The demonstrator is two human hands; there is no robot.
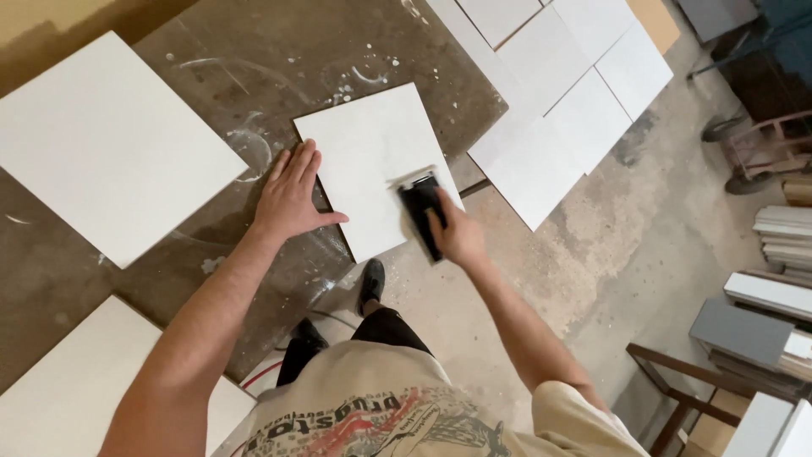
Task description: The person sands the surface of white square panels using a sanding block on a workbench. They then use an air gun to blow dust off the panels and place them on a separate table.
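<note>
One white square panel [372,161] lying flat near the front edge of the workbench [279,51], its near corner poking just past that edge. One black sanding block [421,211] sitting on the panel's near-right edge, right hand [457,237] wrapped over the back of it, fingers curled and clamped on the block. Left hand [292,195] pressed flat on the panel's left edge, fingers straight and slightly spread, thumb stuck out to the side, palm half on the panel and half on the bench.

Bench top brown and scuffed, white paint rings and splatter all over. Two more white panels on it: one big one [110,144] toward the far-left corner, another [68,389] at the near-left edge, partly behind the left forearm. Both well apart from the panel under the hands.

Off the right end of the bench, a fan of overlapping white panels [567,101], at least five, exact count hard to tell. Concrete floor [643,245] below, dusty. Stacked boards [782,237] and a wooden frame [677,389] over at the right side of the floor.
</note>
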